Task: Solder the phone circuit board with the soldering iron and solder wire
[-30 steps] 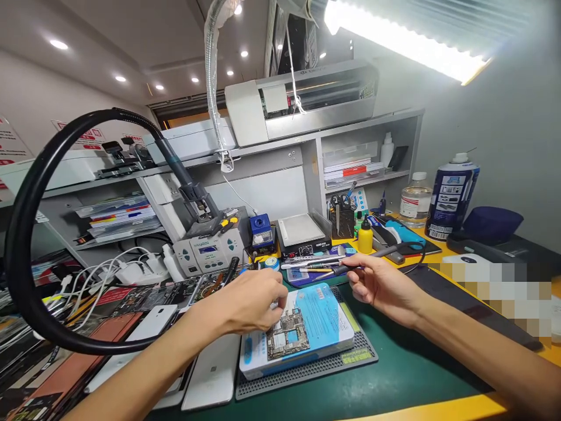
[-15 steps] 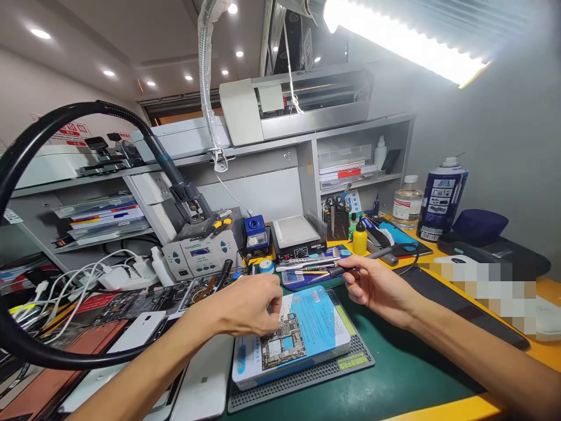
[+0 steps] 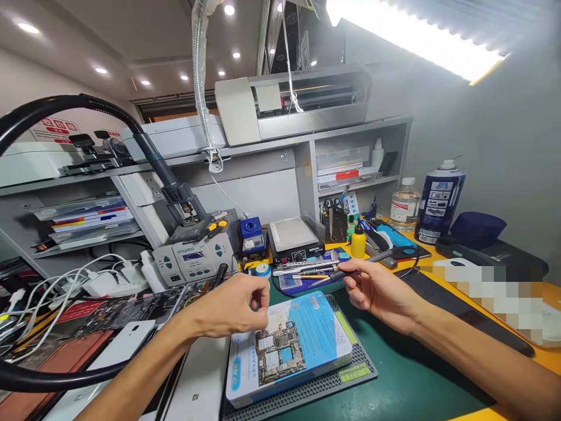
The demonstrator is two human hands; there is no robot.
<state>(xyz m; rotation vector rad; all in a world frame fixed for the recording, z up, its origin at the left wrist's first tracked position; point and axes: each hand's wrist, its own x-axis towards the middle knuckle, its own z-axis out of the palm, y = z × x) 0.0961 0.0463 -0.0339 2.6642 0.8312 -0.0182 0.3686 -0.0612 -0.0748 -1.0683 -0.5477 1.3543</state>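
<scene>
My left hand (image 3: 236, 304) is closed, fingers curled together, just above the upper left edge of a phone logic board (image 3: 280, 354). Whatever its fingertips may hold is hidden. The board lies on a white and blue box (image 3: 319, 333), which rests on a grey perforated mat (image 3: 359, 365). To the right of the box, my right hand (image 3: 381, 289) pinches a soldering iron (image 3: 338, 274) with a dark grip. Its slim tip points left, and a grey cable loops behind the hand. The iron is apart from the board.
Pens and slim tools (image 3: 307, 272) lie behind the box. A yellow bottle (image 3: 358, 241), a heating plate (image 3: 293, 234) and a rework station (image 3: 193, 257) stand further back. Phones (image 3: 197, 380) crowd the left side. A black hose (image 3: 65, 380) arches at far left.
My left hand has shifted slightly left, uncovering more of the logic board. My right hand keeps its hold on the soldering iron, almost in place. The whole view has shifted a little.
</scene>
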